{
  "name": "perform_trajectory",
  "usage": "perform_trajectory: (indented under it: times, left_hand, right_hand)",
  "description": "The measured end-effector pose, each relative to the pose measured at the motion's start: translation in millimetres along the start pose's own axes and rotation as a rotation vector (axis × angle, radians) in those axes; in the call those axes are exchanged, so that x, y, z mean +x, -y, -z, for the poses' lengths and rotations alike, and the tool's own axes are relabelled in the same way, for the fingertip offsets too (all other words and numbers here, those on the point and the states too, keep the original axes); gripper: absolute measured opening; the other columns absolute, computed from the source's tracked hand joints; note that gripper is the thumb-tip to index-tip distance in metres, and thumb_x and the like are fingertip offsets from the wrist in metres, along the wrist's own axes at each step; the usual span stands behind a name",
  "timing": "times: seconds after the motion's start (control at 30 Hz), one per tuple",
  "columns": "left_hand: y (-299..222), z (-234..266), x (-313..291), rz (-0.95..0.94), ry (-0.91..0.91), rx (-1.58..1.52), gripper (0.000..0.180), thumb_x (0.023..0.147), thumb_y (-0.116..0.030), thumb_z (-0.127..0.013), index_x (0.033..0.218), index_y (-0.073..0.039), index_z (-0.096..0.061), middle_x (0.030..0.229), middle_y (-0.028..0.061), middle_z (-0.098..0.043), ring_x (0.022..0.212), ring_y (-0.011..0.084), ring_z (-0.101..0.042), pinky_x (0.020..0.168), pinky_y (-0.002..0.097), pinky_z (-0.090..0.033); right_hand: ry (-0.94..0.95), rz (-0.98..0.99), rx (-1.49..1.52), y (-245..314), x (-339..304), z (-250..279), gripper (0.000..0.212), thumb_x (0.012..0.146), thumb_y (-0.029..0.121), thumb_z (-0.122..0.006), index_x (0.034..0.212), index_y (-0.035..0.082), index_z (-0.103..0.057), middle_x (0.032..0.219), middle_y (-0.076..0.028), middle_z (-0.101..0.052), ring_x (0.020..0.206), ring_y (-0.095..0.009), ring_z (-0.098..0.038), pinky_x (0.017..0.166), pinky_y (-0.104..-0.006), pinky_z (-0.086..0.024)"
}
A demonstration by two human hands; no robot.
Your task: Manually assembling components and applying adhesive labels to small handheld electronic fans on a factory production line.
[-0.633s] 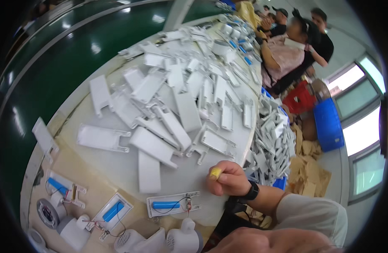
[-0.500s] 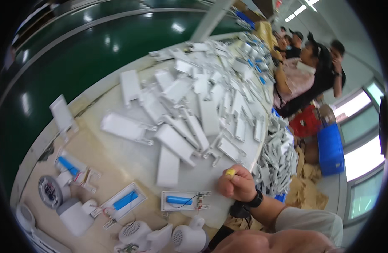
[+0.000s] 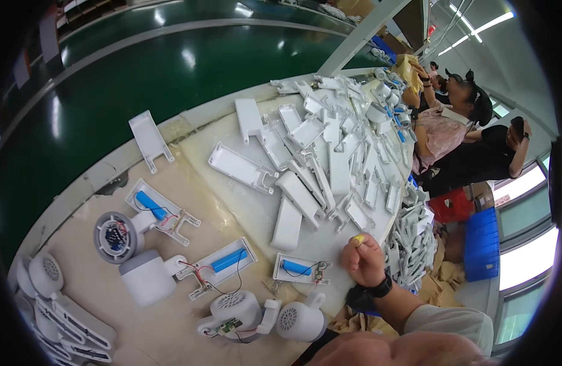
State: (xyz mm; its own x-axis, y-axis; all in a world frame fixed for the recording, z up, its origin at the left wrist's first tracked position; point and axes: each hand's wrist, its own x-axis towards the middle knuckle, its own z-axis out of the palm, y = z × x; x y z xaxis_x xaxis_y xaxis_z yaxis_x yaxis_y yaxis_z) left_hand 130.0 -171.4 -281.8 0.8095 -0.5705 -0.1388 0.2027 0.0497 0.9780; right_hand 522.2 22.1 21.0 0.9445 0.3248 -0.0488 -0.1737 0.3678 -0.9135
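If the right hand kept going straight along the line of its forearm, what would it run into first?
Most likely the white casings at the near edge of the pile, just beyond the right hand. Its height is hard to judge from this view, so it might pass above them.

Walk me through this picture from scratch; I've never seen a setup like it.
There is no machine here, just a person working with bare hands. The picture comes from a wide fisheye camera on that person's head, looking down, so straight edges look bent.

The right hand, with a dark wristband, is raised over the table, fingers curled. A small yellow piece shows at its fingertips; whether held or worn, I cannot tell. No left hand can be made out.

On the table lie many white plastic casings. Nearer, three hold blue cylinders with thin wires, beside round-headed white units. Other people are farther along.
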Motion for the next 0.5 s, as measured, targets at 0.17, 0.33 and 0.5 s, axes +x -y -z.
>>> perform_trajectory:
  times: [0.17,0.33,0.5]
  left_hand:
    - [-11.1,34.2,21.1,-0.013,-0.018,0.008,0.031,0.082,-0.028,-0.058,0.093,0.001,-0.059,0.084,0.0202,-0.062,0.074,0.0305,-0.06,0.068,0.0406,-0.047]
    - [-32.6,69.3,50.5,-0.05,-0.019,0.028,0.031,0.082,-0.028,-0.058,0.093,0.001,-0.059,0.084,0.0201,-0.062,0.074,0.0303,-0.06,0.068,0.0405,-0.047]
    - [-48.7,128.8,73.8,-0.063,-0.034,0.096,0.031,0.083,-0.028,-0.058,0.094,0.001,-0.059,0.084,0.02,-0.062,0.074,0.0301,-0.06,0.069,0.0404,-0.047]
  right_hand:
    - [-0.059,-0.036,-0.023,-2.3,-1.7,-3.1,0.016,0.09,0.012,-0.045,0.1,0.006,-0.055,0.064,-0.005,-0.049,0.053,-0.014,-0.042,0.049,-0.0267,-0.035]
    - [-0.016,-0.063,-0.007,-2.1,0.4,-6.5,0.017,0.089,0.01,-0.046,0.102,0.002,-0.055,0.066,-0.007,-0.052,0.055,-0.015,-0.045,0.052,-0.0265,-0.037]
    - [0.014,-0.044,-0.004,-2.4,3.3,-8.2,0.018,0.089,0.008,-0.047,0.103,0.0,-0.055,0.068,-0.007,-0.053,0.057,-0.015,-0.047,0.054,-0.0262,-0.038]
